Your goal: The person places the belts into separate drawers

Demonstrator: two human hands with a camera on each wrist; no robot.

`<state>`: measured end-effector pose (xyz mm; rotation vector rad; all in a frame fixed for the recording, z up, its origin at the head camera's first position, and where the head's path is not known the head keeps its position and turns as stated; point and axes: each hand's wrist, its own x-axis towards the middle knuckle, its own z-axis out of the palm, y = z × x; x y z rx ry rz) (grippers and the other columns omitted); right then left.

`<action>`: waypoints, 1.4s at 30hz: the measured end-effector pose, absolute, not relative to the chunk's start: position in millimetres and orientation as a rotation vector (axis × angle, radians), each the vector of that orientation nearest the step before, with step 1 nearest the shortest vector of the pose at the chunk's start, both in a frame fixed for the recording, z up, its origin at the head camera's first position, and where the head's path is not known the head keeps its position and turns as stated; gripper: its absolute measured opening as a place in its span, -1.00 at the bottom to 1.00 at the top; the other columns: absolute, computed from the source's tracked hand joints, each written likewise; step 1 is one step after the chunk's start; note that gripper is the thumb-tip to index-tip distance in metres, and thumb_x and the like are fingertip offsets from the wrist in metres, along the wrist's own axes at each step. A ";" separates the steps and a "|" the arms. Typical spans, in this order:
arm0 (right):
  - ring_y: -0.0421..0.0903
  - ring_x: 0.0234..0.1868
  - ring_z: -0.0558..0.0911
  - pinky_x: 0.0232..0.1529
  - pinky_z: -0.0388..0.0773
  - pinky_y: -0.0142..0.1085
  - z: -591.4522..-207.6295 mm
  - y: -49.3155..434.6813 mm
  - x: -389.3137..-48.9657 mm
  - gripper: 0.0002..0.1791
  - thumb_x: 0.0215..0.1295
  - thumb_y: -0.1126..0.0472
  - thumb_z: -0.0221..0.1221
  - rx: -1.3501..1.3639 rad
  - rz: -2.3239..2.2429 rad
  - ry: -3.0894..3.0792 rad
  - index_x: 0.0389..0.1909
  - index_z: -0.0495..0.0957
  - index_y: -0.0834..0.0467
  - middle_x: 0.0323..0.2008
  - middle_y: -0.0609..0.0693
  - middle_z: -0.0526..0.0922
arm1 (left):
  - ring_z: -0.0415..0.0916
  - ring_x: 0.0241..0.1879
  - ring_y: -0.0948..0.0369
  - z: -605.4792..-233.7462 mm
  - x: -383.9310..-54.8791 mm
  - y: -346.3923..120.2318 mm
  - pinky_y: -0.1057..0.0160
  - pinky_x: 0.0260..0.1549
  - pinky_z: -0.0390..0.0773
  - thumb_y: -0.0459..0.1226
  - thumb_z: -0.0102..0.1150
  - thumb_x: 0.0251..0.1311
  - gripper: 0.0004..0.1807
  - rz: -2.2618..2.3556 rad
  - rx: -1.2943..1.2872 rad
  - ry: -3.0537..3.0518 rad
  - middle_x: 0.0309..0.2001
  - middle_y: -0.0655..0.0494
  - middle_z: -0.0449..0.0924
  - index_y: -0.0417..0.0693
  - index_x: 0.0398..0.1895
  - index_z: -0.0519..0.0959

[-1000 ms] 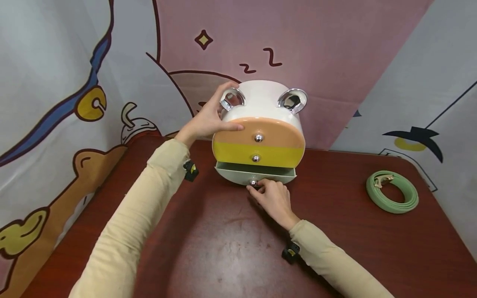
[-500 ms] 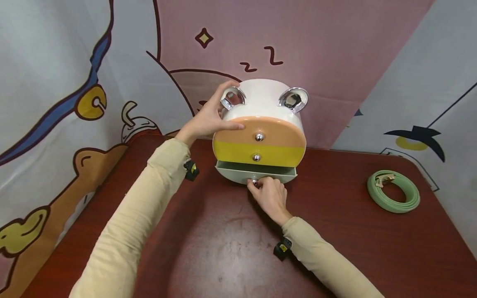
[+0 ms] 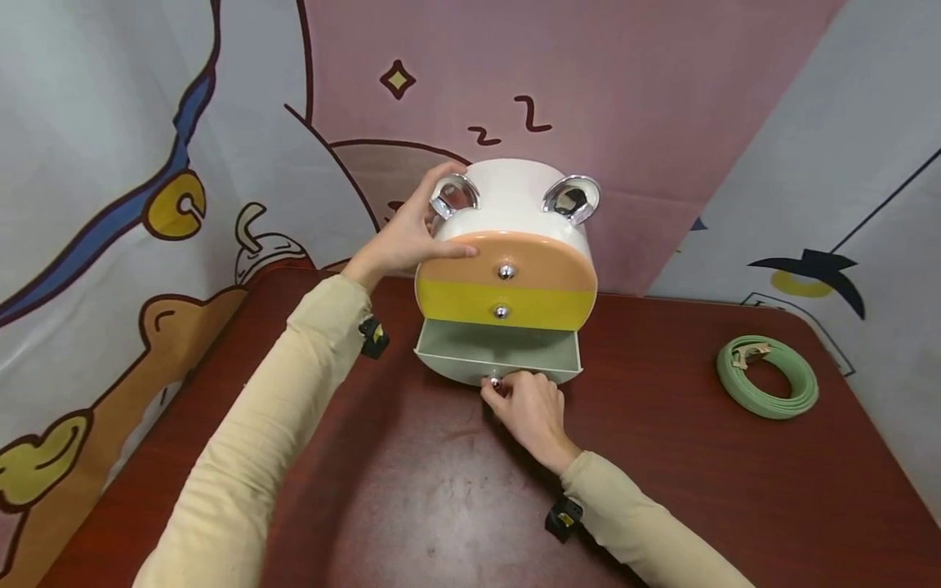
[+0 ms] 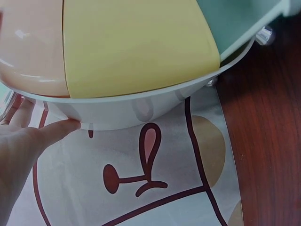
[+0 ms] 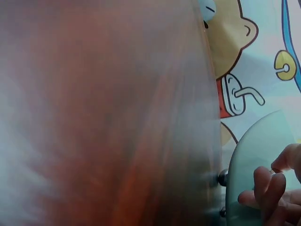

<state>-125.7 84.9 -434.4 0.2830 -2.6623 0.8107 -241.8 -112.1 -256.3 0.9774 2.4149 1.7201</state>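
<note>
A small tabletop drawer cabinet [image 3: 518, 196] with a white body and two chrome ears stands on the table. Its top drawer [image 3: 551, 261] is orange and its middle drawer [image 3: 547, 306] yellow, both pushed in. The pale green bottom drawer [image 3: 450, 369] sticks out, and no contents show inside. My left hand [image 3: 403, 238] grips the cabinet's upper left side beside one ear, thumb towards the orange front; some fingers are hidden behind. With thumb and fingers, my right hand [image 3: 531, 415] pinches the chrome knob [image 3: 496, 381] of the bottom drawer. In the left wrist view, the left hand [image 4: 23, 146] touches the white shell.
A coiled green belt [image 3: 772, 398] with a gold-coloured buckle lies on the right of the dark red table [image 3: 647, 384]. Behind the table hangs a cartoon-printed cloth [image 3: 625, 98], close to the cabinet's back.
My right hand has pulled the bottom drawer further out towards me, so more of its inside shows. The left hand keeps its hold on the cabinet.
</note>
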 end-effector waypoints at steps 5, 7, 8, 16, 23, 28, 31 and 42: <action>-0.16 -0.80 0.29 -0.77 0.19 -0.25 -434.9 85.4 -115.3 -0.48 0.17 -0.03 0.25 0.311 0.796 -2.693 -0.92 0.32 -0.09 -0.88 -0.23 0.18 | 0.46 -0.09 0.00 -256.7 -242.1 -112.6 0.02 -0.08 0.46 -0.46 0.48 -0.10 0.05 1.718 0.999 2.429 0.09 -0.18 0.30 0.03 0.42 0.03; -0.17 -0.79 0.30 -0.76 0.20 -0.25 -434.6 85.8 -112.0 -0.50 0.16 -0.04 0.26 0.318 0.790 -2.696 -0.91 0.34 -0.11 -0.87 -0.24 0.19 | 0.46 -0.09 0.00 -256.6 -242.1 -112.5 0.01 -0.08 0.46 -0.46 0.48 -0.10 0.05 1.716 1.001 2.428 0.10 -0.18 0.29 0.03 0.42 0.03; -0.18 -0.79 0.30 -0.76 0.20 -0.25 -434.6 86.1 -110.3 -0.50 0.16 -0.03 0.25 0.322 0.788 -2.698 -0.91 0.35 -0.11 -0.88 -0.25 0.18 | 0.46 -0.09 0.00 -256.5 -242.0 -112.5 0.02 -0.08 0.46 -0.46 0.48 -0.10 0.05 1.714 1.000 2.429 0.10 -0.18 0.29 0.02 0.43 0.02; -0.28 -0.83 0.21 -0.78 0.17 -0.30 -433.8 89.2 -94.6 -0.46 0.16 0.02 0.25 0.403 0.761 -2.698 -0.94 0.27 -0.14 -0.91 -0.33 0.09 | 0.48 -0.14 -0.02 -255.9 -240.9 -112.4 0.09 -0.15 0.52 -0.46 0.47 -0.08 0.05 1.715 0.981 2.413 0.09 -0.17 0.27 0.04 0.43 0.01; -0.28 -0.80 0.19 -0.78 0.17 -0.31 -434.6 90.0 -84.8 -0.47 0.17 0.03 0.24 0.443 0.711 -2.692 -0.92 0.24 -0.12 -0.87 -0.32 0.01 | 0.47 -0.21 -0.06 -254.1 -238.0 -111.8 0.11 -0.21 0.54 -0.45 0.47 -0.07 0.04 1.711 0.946 2.414 0.08 -0.14 0.26 0.09 0.43 0.02; -0.28 -0.81 0.20 -0.78 0.17 -0.31 -435.3 91.1 -82.0 -0.47 0.16 0.03 0.24 0.448 0.702 -2.700 -0.92 0.23 -0.12 -0.89 -0.33 0.03 | 0.45 -0.20 -0.06 -252.9 -236.3 -111.6 0.11 -0.20 0.52 -0.43 0.47 -0.07 0.05 1.685 0.935 2.444 0.10 -0.15 0.24 0.07 0.44 0.01; -0.29 -0.82 0.21 -0.78 0.19 -0.31 -435.3 91.8 -80.4 -0.48 0.15 0.04 0.24 0.452 0.695 -2.701 -0.92 0.23 -0.12 -0.90 -0.34 0.06 | 0.44 -0.19 -0.07 -252.7 -236.0 -112.1 0.10 -0.19 0.52 -0.42 0.48 -0.07 0.06 1.677 0.925 2.453 0.11 -0.15 0.23 0.07 0.45 0.00; -0.35 -0.84 0.17 -0.80 0.13 -0.38 -436.5 90.0 -66.2 -0.47 0.17 0.05 0.24 0.499 0.685 -2.710 -0.93 0.27 -0.17 -0.93 -0.39 0.10 | 0.44 -0.22 -0.06 -253.4 -237.3 -112.9 0.11 -0.22 0.53 -0.40 0.49 -0.07 0.07 1.668 0.917 2.460 0.09 -0.11 0.24 0.10 0.45 0.01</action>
